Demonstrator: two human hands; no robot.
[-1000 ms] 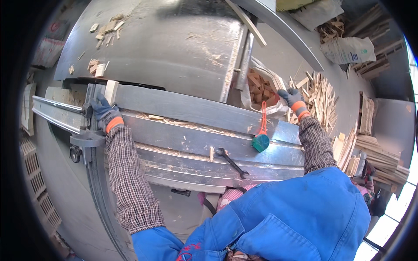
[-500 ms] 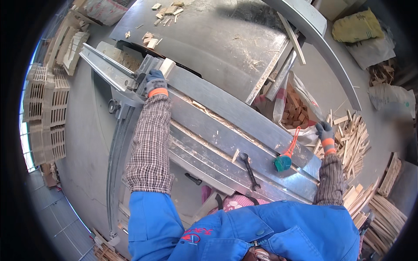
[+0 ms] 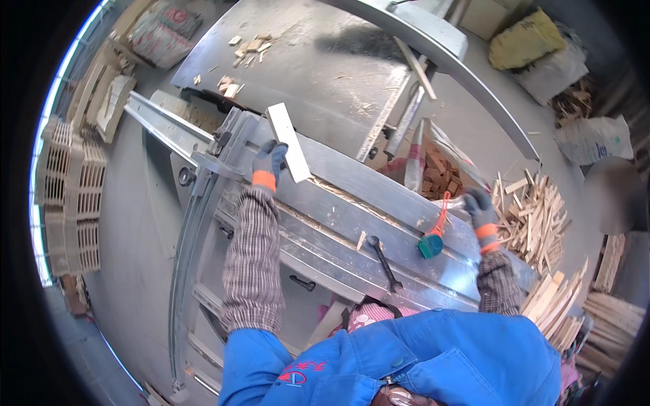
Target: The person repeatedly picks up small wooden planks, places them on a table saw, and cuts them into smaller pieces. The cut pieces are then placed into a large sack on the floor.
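Note:
My left hand [image 3: 268, 157], in a grey work glove with an orange cuff, grips a pale wooden block [image 3: 288, 139] by its near left side. The block is tilted above the metal sliding table [image 3: 352, 179] of a saw. At the table's right end, my right hand [image 3: 479, 208], gloved alike, appears loosely open with nothing visible in it. Beside it lies a green-headed tool with an orange handle [image 3: 433, 237], its kind unclear. A dark open-ended wrench [image 3: 384, 264] rests further left on the table. Sawdust lines the table's grooves.
A metal fence [image 3: 220, 139] stands at the table's left end. The far saw top [image 3: 298, 68] carries small wood offcuts [image 3: 252, 49]. An open sack [image 3: 416, 159] of wood pieces stands beyond the table. Thin wood strips [image 3: 538, 216] are heaped right. Stacked pallets [image 3: 74, 169] stand left.
My left hand has moved right and nearer from the fence, lifting the wooden block and turning it. My right hand has shifted left. The whole view has shifted slightly.

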